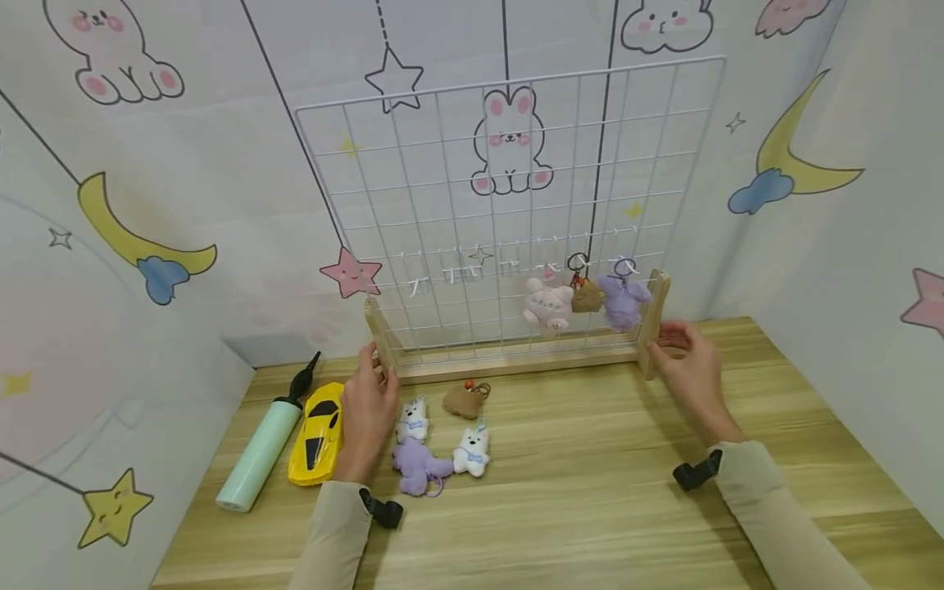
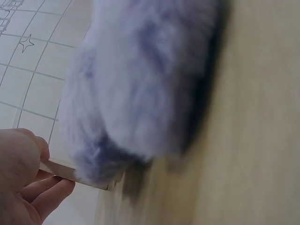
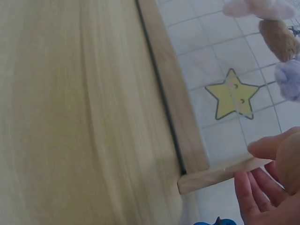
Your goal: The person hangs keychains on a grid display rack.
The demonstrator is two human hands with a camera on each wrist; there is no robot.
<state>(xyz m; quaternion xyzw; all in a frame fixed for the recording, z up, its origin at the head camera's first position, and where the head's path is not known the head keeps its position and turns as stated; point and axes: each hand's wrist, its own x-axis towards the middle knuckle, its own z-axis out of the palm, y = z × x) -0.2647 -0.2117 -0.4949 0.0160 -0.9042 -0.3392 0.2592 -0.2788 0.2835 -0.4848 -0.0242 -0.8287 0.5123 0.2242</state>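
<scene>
A white wire grid rack on a wooden base bar (image 1: 516, 360) stands toward the back of the table. My left hand (image 1: 371, 410) pinches its left wooden upright (image 1: 382, 334) between thumb and fingers, as the left wrist view also shows. At the other end, my right hand (image 1: 689, 369) grips the right wooden upright (image 1: 652, 328), with the thumb on one side and fingers on the other in the right wrist view. From hooks at the grid's right hang a pink plush (image 1: 548, 305), a brown plush (image 1: 587, 297) and a purple plush (image 1: 623, 303).
Between the arms lie a brown plush keychain (image 1: 463, 401), two white plush dogs (image 1: 472, 453) and a purple plush (image 1: 416, 467), which looms large in the left wrist view. Left of my left hand are a yellow toy car (image 1: 317, 434) and a pale green pump (image 1: 260, 455).
</scene>
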